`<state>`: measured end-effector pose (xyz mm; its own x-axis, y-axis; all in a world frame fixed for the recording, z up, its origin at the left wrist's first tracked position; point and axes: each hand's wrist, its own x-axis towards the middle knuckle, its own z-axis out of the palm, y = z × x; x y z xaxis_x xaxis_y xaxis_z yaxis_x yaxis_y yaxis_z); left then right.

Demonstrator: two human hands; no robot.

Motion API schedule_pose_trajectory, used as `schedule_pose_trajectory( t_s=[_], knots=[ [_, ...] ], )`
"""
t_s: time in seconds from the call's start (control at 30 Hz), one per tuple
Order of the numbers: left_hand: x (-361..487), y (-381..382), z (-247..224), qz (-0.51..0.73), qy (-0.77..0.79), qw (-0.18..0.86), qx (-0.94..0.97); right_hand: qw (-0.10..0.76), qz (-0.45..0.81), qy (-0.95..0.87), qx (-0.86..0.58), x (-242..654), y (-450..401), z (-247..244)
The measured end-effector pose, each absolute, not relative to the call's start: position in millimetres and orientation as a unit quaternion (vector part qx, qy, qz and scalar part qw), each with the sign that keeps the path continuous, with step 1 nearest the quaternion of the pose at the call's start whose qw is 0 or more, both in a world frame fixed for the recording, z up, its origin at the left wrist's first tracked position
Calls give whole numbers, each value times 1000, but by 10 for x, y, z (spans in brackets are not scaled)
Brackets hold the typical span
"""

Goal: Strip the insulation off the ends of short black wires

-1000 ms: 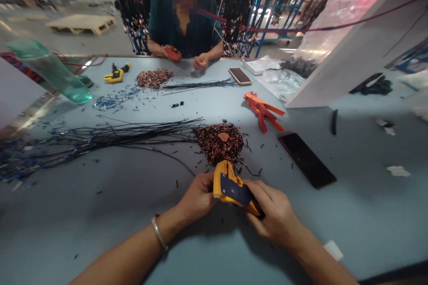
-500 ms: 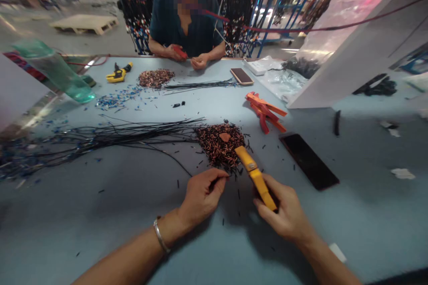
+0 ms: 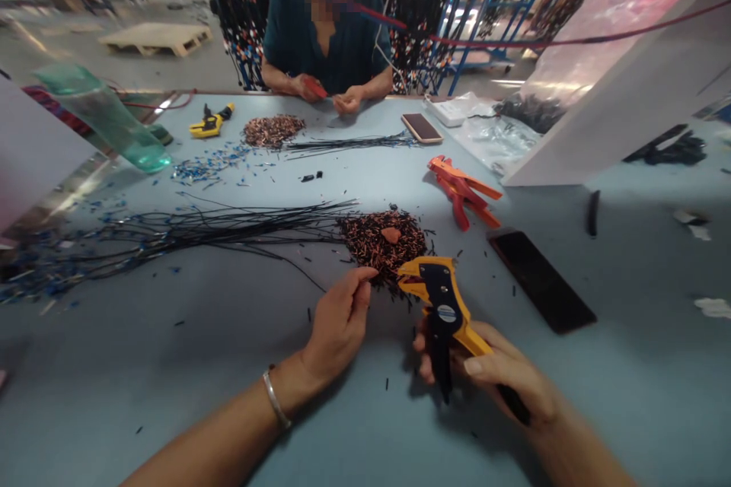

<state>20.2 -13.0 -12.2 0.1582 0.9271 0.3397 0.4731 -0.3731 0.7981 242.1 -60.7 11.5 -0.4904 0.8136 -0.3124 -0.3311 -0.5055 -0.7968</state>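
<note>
The right hand (image 3: 514, 377) grips the yellow tool (image 3: 442, 293), jaws at the near edge of the clipping pile (image 3: 368, 240); the left hand (image 3: 336, 319) pinches narrowly beside that pile (contents impossible to tell), and poor alignment could nip its fingertips

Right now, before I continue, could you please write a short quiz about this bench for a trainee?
1. True or false: the right hand holds the yellow tool.
2. Multiple choice: what lies on the pile of small cut pieces?
A) phone
B) orange-brown lump
C) green bottle
3. Fill the gap: the person's left hand has a silver ____ at the wrist.

Key: 1. true; 2. B; 3. bracelet
</note>
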Motion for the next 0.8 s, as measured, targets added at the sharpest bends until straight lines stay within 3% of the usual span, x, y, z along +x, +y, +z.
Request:
schedule_pose_trajectory(
  t_s=[0.37, 0.8],
  knots=[
    [213, -144, -106, 459, 457, 226, 727, 349, 800, -337, -352, 2403, -589, 51],
    [231, -151, -92, 485, 429, 251, 720, 346, 798, -354, -342, 2439, -619, 63]
  ],
)
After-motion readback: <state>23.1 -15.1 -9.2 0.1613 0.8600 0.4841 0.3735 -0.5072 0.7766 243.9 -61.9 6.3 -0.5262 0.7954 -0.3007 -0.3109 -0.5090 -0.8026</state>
